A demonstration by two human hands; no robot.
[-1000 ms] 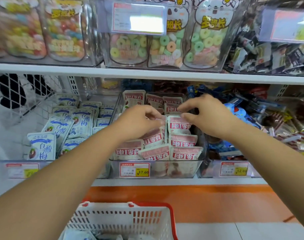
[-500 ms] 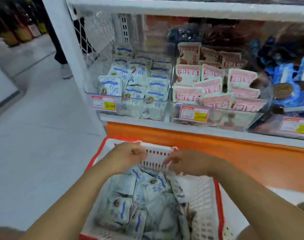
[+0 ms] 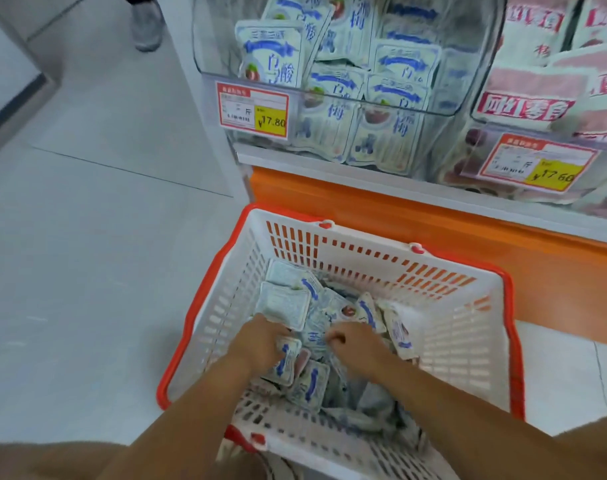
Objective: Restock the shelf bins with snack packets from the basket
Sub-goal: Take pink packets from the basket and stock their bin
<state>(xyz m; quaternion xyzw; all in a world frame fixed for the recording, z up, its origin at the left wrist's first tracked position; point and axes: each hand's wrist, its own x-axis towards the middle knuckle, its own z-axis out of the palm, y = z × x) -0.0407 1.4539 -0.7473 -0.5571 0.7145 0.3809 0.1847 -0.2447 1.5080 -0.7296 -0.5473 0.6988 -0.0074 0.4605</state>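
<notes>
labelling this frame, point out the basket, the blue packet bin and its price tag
basket (image 3: 364, 261): head view, white far wall
blue packet bin (image 3: 206, 68): head view, clear front left corner
price tag (image 3: 253, 110): head view, middle of the label

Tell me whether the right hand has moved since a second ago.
Yes. The right hand has dropped from the pink-packet bin down into the basket below it, where it now sits among the blue packets.

Left hand (image 3: 260, 341): fingertips buried among the blue packets (image 3: 284, 306); grip unclear.
Right hand (image 3: 357, 346): fingers curled under; whatever they hold is hidden.
Pink packets (image 3: 537, 91): well above the right hand, cut off by the frame edge.
Price tag (image 3: 253, 109): above the left hand, small print unreadable.
</notes>
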